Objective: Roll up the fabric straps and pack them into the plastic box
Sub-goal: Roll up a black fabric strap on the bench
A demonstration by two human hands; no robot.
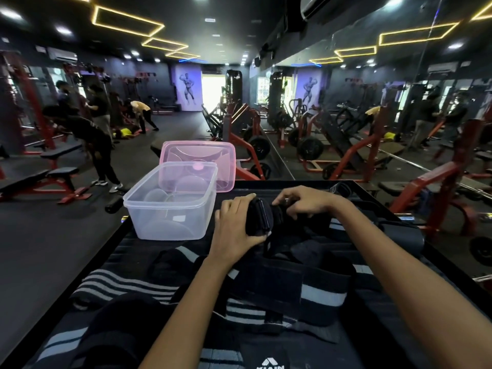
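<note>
A clear plastic box [170,203] stands open at the far left of the black table, nothing inside it. Its pink lid [202,153] leans behind it. My left hand [234,227] grips a rolled black fabric strap [262,217] just right of the box. My right hand [306,201] pinches the strap's loose end beside the roll. Several more black straps with grey and white stripes [266,288] lie spread and heaped over the table in front of me, under my forearms.
The black table [372,198] has a raised rim at its far and right edges. Beyond it are red gym machines [255,145], weight benches [53,177], a mirror wall on the right and people exercising at the left.
</note>
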